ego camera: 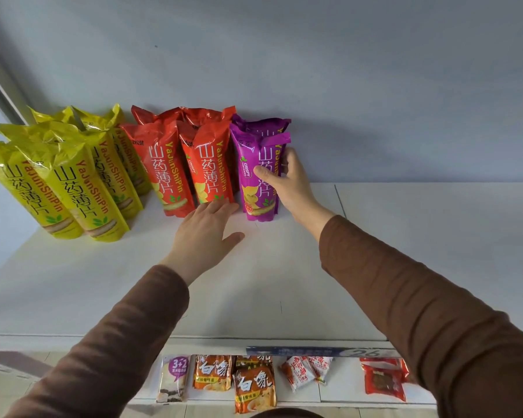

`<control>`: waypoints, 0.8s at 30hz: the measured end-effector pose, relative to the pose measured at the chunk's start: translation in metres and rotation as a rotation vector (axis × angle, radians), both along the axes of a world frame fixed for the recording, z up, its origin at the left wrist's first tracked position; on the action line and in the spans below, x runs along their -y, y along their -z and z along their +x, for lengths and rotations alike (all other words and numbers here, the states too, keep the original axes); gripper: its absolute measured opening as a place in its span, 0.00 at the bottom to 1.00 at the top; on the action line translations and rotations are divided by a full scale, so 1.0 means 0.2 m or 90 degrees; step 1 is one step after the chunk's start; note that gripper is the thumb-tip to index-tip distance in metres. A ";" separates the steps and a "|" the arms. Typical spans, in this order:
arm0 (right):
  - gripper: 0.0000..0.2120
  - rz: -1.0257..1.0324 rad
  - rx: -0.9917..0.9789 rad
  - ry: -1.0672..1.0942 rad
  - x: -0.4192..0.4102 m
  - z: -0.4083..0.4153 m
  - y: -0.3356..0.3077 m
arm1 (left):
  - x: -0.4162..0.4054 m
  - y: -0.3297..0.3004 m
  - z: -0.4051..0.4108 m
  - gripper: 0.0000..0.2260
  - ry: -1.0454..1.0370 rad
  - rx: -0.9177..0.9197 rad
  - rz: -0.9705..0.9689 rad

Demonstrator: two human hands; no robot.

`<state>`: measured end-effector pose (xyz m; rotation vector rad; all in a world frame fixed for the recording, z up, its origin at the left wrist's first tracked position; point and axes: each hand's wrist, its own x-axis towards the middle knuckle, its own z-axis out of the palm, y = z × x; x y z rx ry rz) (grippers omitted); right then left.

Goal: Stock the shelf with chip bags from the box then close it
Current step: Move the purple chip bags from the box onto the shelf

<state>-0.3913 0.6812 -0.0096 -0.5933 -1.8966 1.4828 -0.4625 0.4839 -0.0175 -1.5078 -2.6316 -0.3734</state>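
On the white shelf stand upright chip bags in colour groups: several yellow bags at the left, several red bags in the middle, and two purple bags at the right. My right hand grips the front purple bag from its right side; a second purple bag stands right behind it. My left hand hovers flat and open over the shelf, fingertips near the base of the nearest red bag. The box is out of view.
A grey wall backs the shelf. To the right of the purple bags the shelf top is bare. Below the front edge, a lower shelf holds noodle packets and other snack packs, beside a price strip.
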 end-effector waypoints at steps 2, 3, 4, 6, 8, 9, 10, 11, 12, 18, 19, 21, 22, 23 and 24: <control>0.28 0.011 0.023 0.012 0.01 0.02 0.00 | 0.00 0.00 0.01 0.30 0.006 0.000 -0.003; 0.28 0.021 0.040 0.017 0.01 0.03 0.00 | 0.01 0.00 0.02 0.29 0.008 0.000 -0.005; 0.29 0.036 0.058 0.021 0.01 0.06 0.01 | 0.01 0.00 0.02 0.30 0.010 0.001 -0.008; 0.30 0.077 0.098 0.032 0.01 0.12 0.02 | 0.01 -0.01 0.02 0.30 0.015 0.007 -0.011; 0.32 0.127 0.142 0.047 0.01 0.21 0.04 | 0.01 -0.01 0.03 0.30 0.028 0.011 -0.012; 0.32 0.152 0.166 0.054 0.02 0.26 0.05 | 0.01 -0.01 0.04 0.30 0.039 0.013 -0.010; 0.32 0.180 0.190 0.062 0.03 0.31 0.06 | 0.01 -0.01 0.05 0.30 0.050 0.014 -0.008; 0.32 0.210 0.218 0.072 0.04 0.37 0.08 | 0.00 0.00 0.06 0.30 0.059 0.015 -0.006; 0.31 0.242 0.248 0.082 0.05 0.43 0.09 | -0.01 0.00 0.07 0.30 0.067 0.015 -0.008; 0.29 0.356 0.406 0.100 0.10 0.82 0.12 | -0.10 0.02 0.21 0.30 0.124 0.024 -0.021; 0.29 0.367 0.418 0.108 0.10 0.88 0.13 | -0.12 0.03 0.24 0.30 0.133 0.027 -0.020; 0.30 0.384 0.438 0.129 0.11 1.01 0.14 | -0.17 0.03 0.33 0.30 0.161 0.031 -0.017; 0.30 0.390 0.449 0.140 0.12 1.08 0.14 | -0.19 0.03 0.38 0.30 0.178 0.033 -0.016; 0.31 0.394 0.457 0.153 0.13 1.15 0.14 | -0.22 0.03 0.44 0.30 0.194 0.036 -0.016; 0.31 0.396 0.464 0.166 0.14 1.23 0.15 | -0.24 0.03 0.50 0.29 0.209 0.039 -0.020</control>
